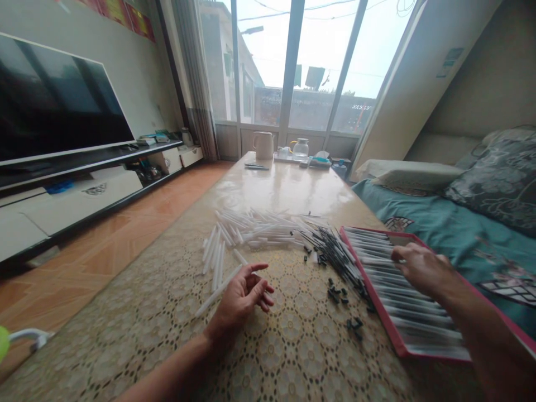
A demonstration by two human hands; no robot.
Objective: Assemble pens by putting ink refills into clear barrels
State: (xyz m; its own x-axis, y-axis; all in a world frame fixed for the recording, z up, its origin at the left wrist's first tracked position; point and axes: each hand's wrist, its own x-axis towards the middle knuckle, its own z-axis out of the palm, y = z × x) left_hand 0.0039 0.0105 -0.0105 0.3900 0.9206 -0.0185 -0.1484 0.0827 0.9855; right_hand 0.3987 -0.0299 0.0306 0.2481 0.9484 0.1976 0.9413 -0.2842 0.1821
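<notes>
My left hand (245, 295) rests on the patterned table cover (167, 312), palm turned inward, fingers loosely curled and apart, holding nothing I can see. A white tube (218, 290) lies right beside its thumb. My right hand (421, 268) lies palm down over a pink-rimmed tray (391, 335) filled with rows of finished pens; its fingertips touch the rows, and whether they pinch one is hidden. A pile of white tubes (255, 229) and a bunch of black refills (335, 251) lie between the hands, with small black caps (339, 295) scattered nearby.
At the table's far end stand a cream kettle (263, 145), a glass pot (300, 148) and small items. A television (54, 100) on a low cabinet runs along the left. A sofa with a teal cover (452, 223) and cushions sits right.
</notes>
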